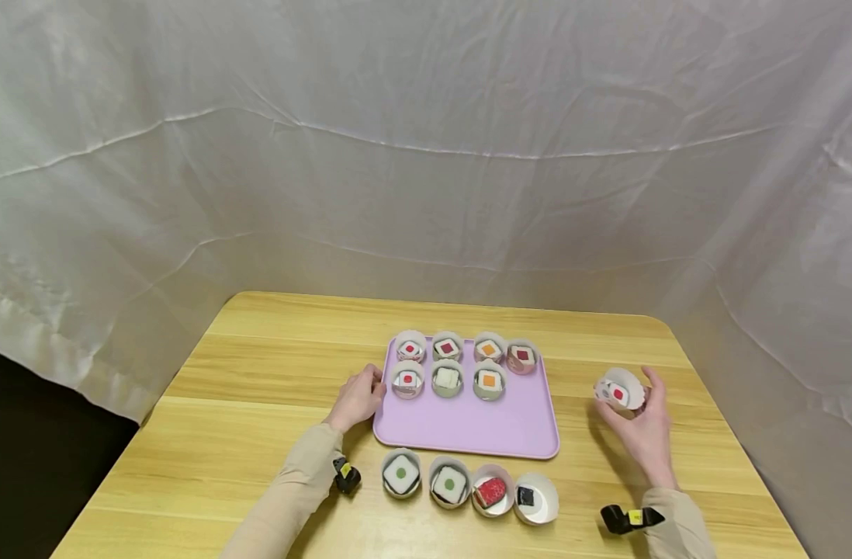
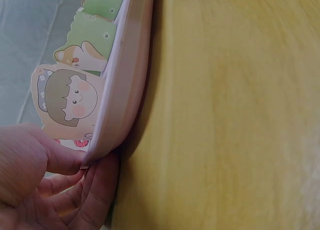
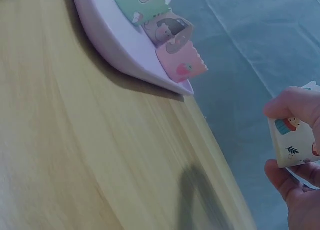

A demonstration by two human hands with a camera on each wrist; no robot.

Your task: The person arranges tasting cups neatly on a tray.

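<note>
1. Nearest are two beige sleeves (image 1: 286,483) of soft, creased cloth, each with a black wrist device (image 1: 345,475) bearing a yellow patch.
2. Next, four round, thin-walled cups (image 1: 546,508) stand in a row on the wood, just before the tray: two hold rounded white blocks (image 1: 450,483) with green dots, one a speckled red piece (image 1: 492,491), one a small black block (image 1: 526,496).
3. The right hand (image 1: 642,435) pinches a scalloped, printed cup (image 1: 630,380) between thumb and fingers, raised over the table to the right of the tray and apart from it; a white block with a red centre (image 1: 618,394) sits inside.
4. The left hand (image 1: 358,397) pinches the left rim of a smooth lilac tray (image 1: 468,425), thumb above, fingers curled beneath. Its corners are rounded.
5. Seven wavy-rimmed cups (image 1: 521,369) fill the tray's far half, four behind three, holding pale blocks, most with red or orange centres.
6. Beyond the grained wooden table (image 1: 272,373) hangs a satiny grey curtain (image 1: 426,186), wrinkled and creased.
</note>
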